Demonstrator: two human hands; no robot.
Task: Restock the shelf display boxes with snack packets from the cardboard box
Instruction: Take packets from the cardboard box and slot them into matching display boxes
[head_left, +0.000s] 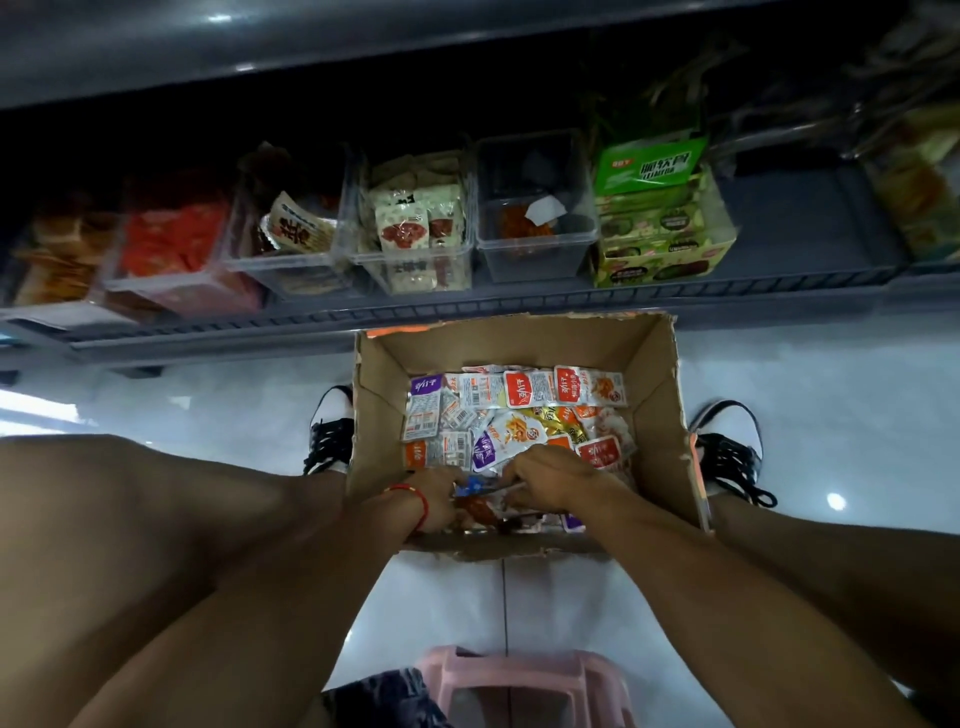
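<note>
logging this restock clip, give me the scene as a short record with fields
setting: person seated on a pink stool, facing a low shelf
cardboard box: open, on the floor between the feet, holding mixed snack packets
left hand: inside the box at its near edge, fingers curled on packets
right hand: inside the box, fingers curled on packets
shelf bins: clear bin nearly empty; neighbouring bin well stocked
green display carton: to the right of the clear bin, full
stage: gathering packets, none lifted yet
</note>
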